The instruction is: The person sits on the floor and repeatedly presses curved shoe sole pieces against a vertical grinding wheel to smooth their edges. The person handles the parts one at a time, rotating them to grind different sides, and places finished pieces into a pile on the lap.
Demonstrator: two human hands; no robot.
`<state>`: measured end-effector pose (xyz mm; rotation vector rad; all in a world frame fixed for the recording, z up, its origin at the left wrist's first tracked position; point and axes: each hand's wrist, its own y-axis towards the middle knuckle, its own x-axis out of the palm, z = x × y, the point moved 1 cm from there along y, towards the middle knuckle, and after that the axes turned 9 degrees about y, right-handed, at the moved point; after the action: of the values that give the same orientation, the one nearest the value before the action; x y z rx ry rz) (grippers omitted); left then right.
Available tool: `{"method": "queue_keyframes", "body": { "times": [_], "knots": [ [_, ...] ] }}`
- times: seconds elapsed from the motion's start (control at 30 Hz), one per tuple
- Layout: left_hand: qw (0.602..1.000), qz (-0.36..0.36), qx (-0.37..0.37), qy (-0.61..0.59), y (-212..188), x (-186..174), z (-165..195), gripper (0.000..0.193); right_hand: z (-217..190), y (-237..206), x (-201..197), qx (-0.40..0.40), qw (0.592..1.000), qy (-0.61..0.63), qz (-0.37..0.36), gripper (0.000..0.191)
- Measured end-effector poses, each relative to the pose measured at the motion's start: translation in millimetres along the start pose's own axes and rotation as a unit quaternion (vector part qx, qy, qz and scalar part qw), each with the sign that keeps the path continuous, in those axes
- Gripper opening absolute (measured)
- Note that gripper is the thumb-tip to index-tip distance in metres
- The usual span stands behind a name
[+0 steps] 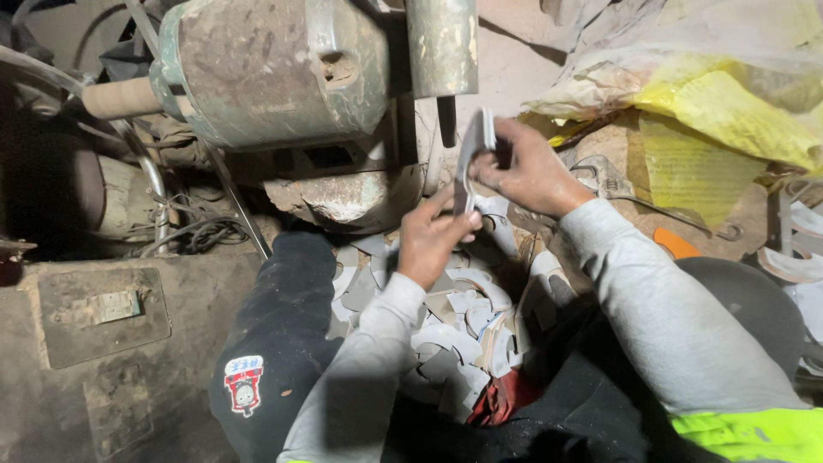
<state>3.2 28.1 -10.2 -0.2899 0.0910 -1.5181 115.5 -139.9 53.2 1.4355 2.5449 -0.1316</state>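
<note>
- White flat piece is held up on its edge in front of the old green machine, above a pile of white offcuts.
- Right hand pinches its top, left hand its bottom.
- It looks thin, light and stiff, maybe brittle; holding it by the edges seems safest.

Cut pieces lie, seemingly heaped, before the machine.

Both hands grip a thin pale plate held on edge: the left hand pinches its lower end, the right hand the upper, beside a grimy motor (pale scraps litter the lap below).
</note>
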Motion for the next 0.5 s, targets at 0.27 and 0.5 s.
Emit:
{"method": "queue_keyframes", "body": {
  "times": [0.27, 0.5],
  "knots": [
    [0.993, -0.054, -0.024, -0.104, 1, 0, 23, 0.051, 0, 9, 12, -0.04, 0.996, 0.078, 0.025, 0.016],
    [0.989, -0.048, -0.06, -0.125, -17, 2, -8, 0.051, 21, -2, 19, 0.0, 0.999, 0.037, -0.001, 0.014]
  ]
}}
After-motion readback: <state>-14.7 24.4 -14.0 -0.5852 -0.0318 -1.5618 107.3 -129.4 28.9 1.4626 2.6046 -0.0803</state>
